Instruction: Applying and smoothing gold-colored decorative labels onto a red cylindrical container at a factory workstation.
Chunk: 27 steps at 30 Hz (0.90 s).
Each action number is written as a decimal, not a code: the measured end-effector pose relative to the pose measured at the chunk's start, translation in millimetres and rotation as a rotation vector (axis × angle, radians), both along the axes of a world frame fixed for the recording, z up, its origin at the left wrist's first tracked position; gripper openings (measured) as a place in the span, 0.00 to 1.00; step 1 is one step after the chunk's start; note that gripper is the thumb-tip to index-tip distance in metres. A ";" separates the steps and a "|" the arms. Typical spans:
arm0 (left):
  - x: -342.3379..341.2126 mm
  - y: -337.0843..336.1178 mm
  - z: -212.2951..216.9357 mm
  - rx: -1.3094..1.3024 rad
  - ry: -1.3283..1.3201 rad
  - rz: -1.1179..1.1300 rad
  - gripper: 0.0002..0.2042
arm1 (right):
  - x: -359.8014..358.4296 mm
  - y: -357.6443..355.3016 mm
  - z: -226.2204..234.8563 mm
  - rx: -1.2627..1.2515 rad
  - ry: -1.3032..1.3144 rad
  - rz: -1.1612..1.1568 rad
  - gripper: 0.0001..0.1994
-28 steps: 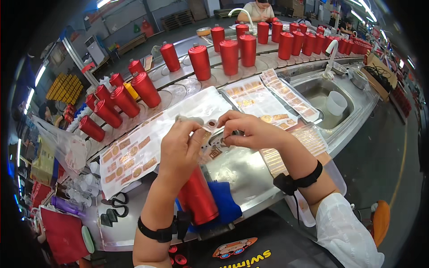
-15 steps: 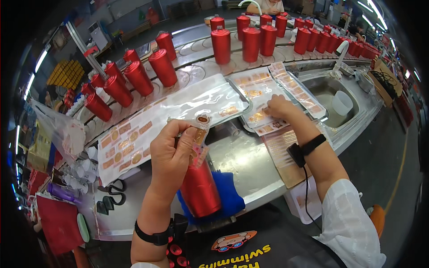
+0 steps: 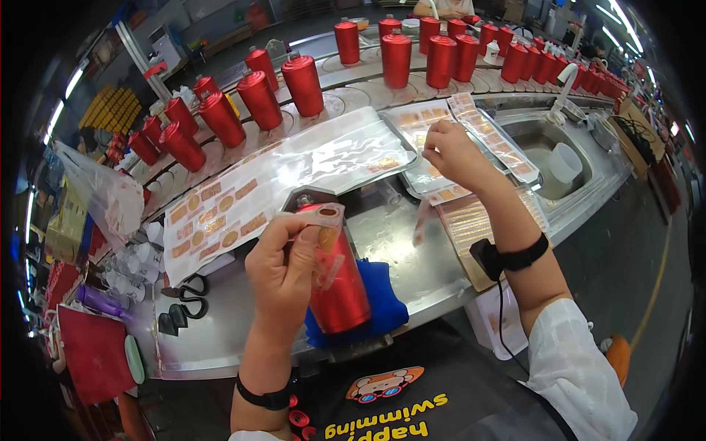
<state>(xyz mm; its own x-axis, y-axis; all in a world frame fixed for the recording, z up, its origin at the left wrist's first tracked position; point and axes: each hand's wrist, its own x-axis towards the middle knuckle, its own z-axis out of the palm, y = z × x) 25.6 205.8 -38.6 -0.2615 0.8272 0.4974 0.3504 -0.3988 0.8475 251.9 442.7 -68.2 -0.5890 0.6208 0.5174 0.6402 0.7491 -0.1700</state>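
Observation:
My left hand (image 3: 283, 268) pinches a clear decal (image 3: 329, 253) with gold and pink print between thumb and fingers. The decal hangs in front of a red bottle (image 3: 342, 298), which leans over a blue cloth (image 3: 386, 294) at the table's near edge. My right hand (image 3: 460, 154) is above a metal tray (image 3: 413, 192) of gold-printed decals, fingers curled together. Whatever its fingertips hold, if anything, is hidden. A thin pinkish strip (image 3: 421, 222) shows below the tray's near corner; I cannot tell what it hangs from.
A white decal sheet (image 3: 294, 173) spreads across the left and middle. Behind it, red bottles (image 3: 301, 84) stand on a conveyor. A sink (image 3: 540, 140) with a white cup (image 3: 564, 163) is at right. Black-handled scissors (image 3: 193, 298) lie at left; a brown board (image 3: 471, 239) lies below the tray.
My right hand has lifted off the decals, moving up and slightly left. The strip below the tray has appeared. My left hand's decal has dropped slightly in view. Conveyor bottles have shifted right.

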 end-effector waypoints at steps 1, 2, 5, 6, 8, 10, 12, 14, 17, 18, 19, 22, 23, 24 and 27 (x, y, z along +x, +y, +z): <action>6.8 -2.3 3.7 -0.019 -0.082 -0.012 0.05 | 9.5 19.4 -13.5 -0.100 -0.030 -0.051 0.05; 6.1 -5.9 2.7 -0.011 -0.079 -0.015 0.05 | 7.4 22.6 -9.8 -0.191 -0.074 -0.096 0.05; 6.7 -11.5 -4.6 -0.067 -0.184 -0.041 0.05 | 7.5 2.0 -4.9 -0.166 -0.066 -0.016 0.11; 5.4 -9.4 -8.4 -0.063 -0.184 -0.028 0.05 | 0.7 -8.1 4.2 -0.283 0.090 0.238 0.13; 5.1 -9.1 -14.9 -0.049 -0.195 -0.059 0.05 | -25.8 -63.6 33.0 -0.527 0.281 0.553 0.12; 7.3 -12.7 -12.1 -0.027 -0.144 -0.025 0.05 | -47.8 -105.9 54.7 -0.611 0.269 0.724 0.12; 10.0 -10.8 -12.9 -0.025 -0.012 0.037 0.06 | -57.7 -120.0 45.0 -0.616 0.382 0.756 0.09; 8.9 -15.2 -13.2 -0.047 0.043 0.054 0.08 | -62.0 -123.7 40.6 -0.615 0.398 0.742 0.06; -2.2 -24.9 -25.0 0.010 0.242 0.162 0.14 | -56.6 -117.0 42.3 -0.425 0.378 0.726 0.05; -8.6 -30.4 -30.3 0.094 0.391 0.253 0.17 | -53.8 -114.3 43.4 -0.427 0.380 0.735 0.05; -16.3 -41.9 -35.0 -0.006 0.536 0.247 0.33 | -50.7 -112.2 45.4 -0.378 0.331 0.703 0.06; 0.5 -67.8 -48.8 -0.244 0.578 0.111 0.48 | -53.1 -111.9 51.0 -0.315 0.275 0.676 0.06; 5.5 -70.0 -54.1 -0.241 0.578 0.108 0.48 | -54.9 -111.4 53.1 -0.342 0.285 0.724 0.07; 9.2 -70.0 -61.5 -0.265 0.523 0.104 0.53 | -56.9 -110.9 56.4 -0.370 0.294 0.773 0.07; 4.2 -70.6 -83.6 -0.246 0.450 0.088 0.58 | -65.3 -111.2 85.6 -0.488 0.186 0.856 0.08</action>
<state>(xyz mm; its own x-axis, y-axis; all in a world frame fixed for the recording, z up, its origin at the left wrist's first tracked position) 29.8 135.2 -122.2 -0.1404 0.9184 0.3699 0.7251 -0.1591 0.6700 186.5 331.6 17.5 -0.8724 0.1945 0.4483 -0.1501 0.7664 -0.6246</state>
